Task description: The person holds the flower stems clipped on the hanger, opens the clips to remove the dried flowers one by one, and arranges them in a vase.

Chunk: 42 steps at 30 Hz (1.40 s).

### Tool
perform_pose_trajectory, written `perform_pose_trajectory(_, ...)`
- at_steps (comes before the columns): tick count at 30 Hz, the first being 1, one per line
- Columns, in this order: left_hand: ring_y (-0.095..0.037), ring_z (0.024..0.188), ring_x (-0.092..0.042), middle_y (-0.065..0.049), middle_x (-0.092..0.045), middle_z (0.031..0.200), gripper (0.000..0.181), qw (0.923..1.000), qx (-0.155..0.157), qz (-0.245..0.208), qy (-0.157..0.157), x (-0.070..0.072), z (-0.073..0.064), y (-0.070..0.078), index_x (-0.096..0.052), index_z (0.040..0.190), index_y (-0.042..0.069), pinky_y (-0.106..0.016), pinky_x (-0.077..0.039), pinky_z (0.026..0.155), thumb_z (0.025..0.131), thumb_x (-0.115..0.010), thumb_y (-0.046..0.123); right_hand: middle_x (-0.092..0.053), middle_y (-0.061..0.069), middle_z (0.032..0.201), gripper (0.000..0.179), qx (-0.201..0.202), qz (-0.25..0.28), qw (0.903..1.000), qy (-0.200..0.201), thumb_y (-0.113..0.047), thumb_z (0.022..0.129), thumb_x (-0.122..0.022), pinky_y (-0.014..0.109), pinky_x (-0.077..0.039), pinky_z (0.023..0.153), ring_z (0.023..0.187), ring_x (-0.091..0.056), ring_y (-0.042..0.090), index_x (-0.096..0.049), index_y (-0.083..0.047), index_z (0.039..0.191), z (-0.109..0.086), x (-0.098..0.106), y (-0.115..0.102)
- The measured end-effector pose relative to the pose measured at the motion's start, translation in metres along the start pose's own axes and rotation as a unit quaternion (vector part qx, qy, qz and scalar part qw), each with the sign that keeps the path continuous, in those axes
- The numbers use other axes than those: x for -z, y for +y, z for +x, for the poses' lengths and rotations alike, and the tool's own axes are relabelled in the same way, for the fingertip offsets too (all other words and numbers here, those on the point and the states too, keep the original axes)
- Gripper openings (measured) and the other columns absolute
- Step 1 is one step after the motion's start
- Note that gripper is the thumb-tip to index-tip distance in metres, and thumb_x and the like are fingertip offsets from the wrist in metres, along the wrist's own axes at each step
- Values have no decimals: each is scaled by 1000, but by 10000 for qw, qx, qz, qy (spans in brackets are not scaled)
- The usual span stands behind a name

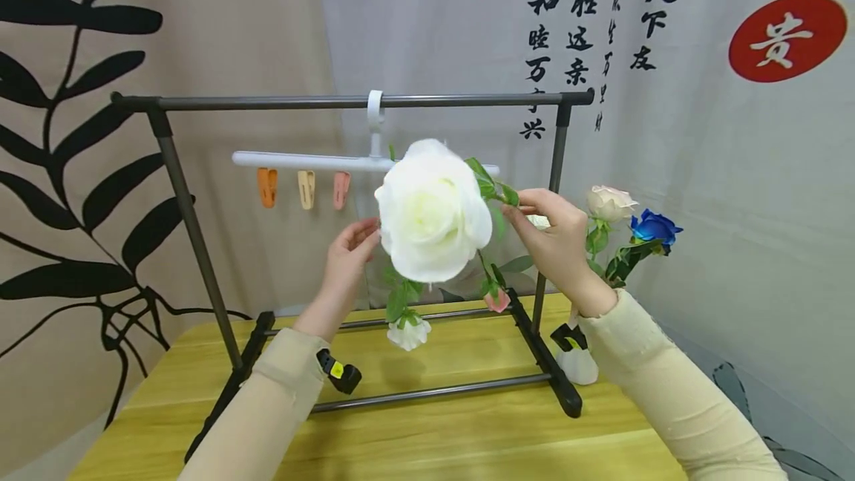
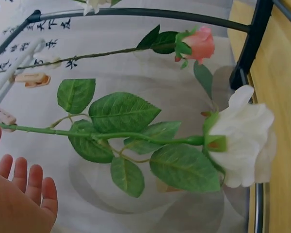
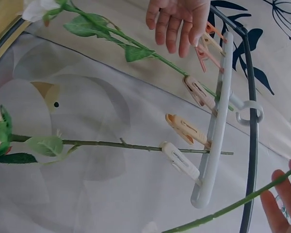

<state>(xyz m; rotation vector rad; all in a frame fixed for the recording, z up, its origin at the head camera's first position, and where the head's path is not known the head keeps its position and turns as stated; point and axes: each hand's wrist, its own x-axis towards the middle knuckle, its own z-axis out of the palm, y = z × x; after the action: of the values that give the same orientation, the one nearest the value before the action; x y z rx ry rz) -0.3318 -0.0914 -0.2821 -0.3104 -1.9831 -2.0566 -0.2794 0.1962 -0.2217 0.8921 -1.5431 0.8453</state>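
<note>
In the head view, a large white rose (image 1: 434, 210) faces me in front of the white hanger (image 1: 300, 161). My right hand (image 1: 554, 243) pinches its green stem beside the leaves; the stem (image 3: 218, 212) crosses the fingers in the right wrist view. Left of the bloom is my left hand (image 1: 350, 262); its fingers (image 2: 20, 174) are loosely bent near another stem, holding nothing I can make out. That stem belongs to a white rose (image 2: 242, 138) hanging bloom down from a pale pink clip (image 3: 199, 92). A pink rose (image 2: 199, 44) hangs alongside, its stem at a white clip (image 3: 180, 159).
A dark metal rack (image 1: 267, 103) stands on the wooden table (image 1: 401, 436) and carries the hanger. Orange (image 1: 267, 188), cream (image 1: 306, 190) and pink clips (image 1: 341, 190) hang on its left half. At right, a pale rose (image 1: 610, 203) and a blue rose (image 1: 654, 230) stand near a white vase (image 1: 578, 367).
</note>
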Motion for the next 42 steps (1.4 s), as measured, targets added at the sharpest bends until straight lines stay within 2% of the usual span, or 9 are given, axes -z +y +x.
perform_pose_trajectory(6,-21,124,-48,-9,-52,139,54,9997,125,-19,-230,-3,10,-3,-46,143,8,-36,-39,98,96,-64,27,-72,14,86,10,-391,-124,9992,1,11,80,-71,18,-52,72,75,-68,24,-72,5,88,11,5,1)
perform_pose_trajectory(12,-20,125,-48,-9,-51,141,53,9997,126,-30,-203,-7,14,2,-46,143,8,-36,-40,95,96,-63,26,-72,13,88,8,-810,39,9967,48,3,84,-73,17,-52,68,74,-65,7,-73,4,91,23,7,2)
perform_pose_trajectory(16,-20,123,-50,-9,-53,138,49,9998,21,-93,-175,-10,19,4,-49,140,8,-37,-41,94,96,-64,23,-72,15,87,9,-1170,361,9925,-31,3,85,-72,19,-53,66,72,-65,8,-72,6,94,29,9,4)
perform_pose_trajectory(20,-19,120,-52,-9,-55,137,48,9997,-50,-140,-190,-12,21,7,-50,139,8,-35,-43,91,96,-64,22,-73,11,88,11,-1900,816,9783,-98,1,87,-70,23,-55,64,71,-68,12,-71,7,96,34,13,3)
perform_pose_trajectory(25,-18,112,-55,-9,-55,136,47,9995,-107,-156,-246,-16,22,9,-50,139,8,-32,-44,85,96,-63,23,-73,4,90,14,-2927,1580,9430,-82,-6,90,-69,27,-56,62,73,-69,15,-70,4,100,37,19,3)
perform_pose_trajectory(27,-17,108,-56,-9,-56,135,47,9994,-124,-167,-260,-17,21,10,-51,139,9,-32,-45,84,96,-63,24,-72,4,91,13,-3209,1862,9285,-112,-7,91,-69,27,-56,62,73,-69,16,-70,3,100,34,23,4)
perform_pose_trajectory(29,-16,104,-57,-9,-57,133,46,9995,-134,-159,-250,-17,21,12,-52,138,9,-33,-45,84,96,-63,24,-72,5,91,13,-3400,2011,9185,-173,-8,91,-69,27,-56,62,74,-69,16,-70,1,100,28,24,4)
perform_pose_trajectory(35,-14,96,-59,-11,-59,129,45,9994,-66,-207,-273,-18,22,10,-53,137,9,-35,-46,84,96,-63,23,-72,2,90,14,-3778,1818,9067,-469,-14,93,-67,28,-56,65,76,-69,14,-68,-3,102,1,33,9)
perform_pose_trajectory(42,-25,105,-57,-12,-60,127,44,9994,-122,-194,-273,-23,24,10,-54,135,8,-44,-44,91,95,-64,22,-71,-3,88,30,-3991,1575,9022,-448,-12,94,-66,26,-56,63,75,-70,13,-61,13,110,-22,44,10)
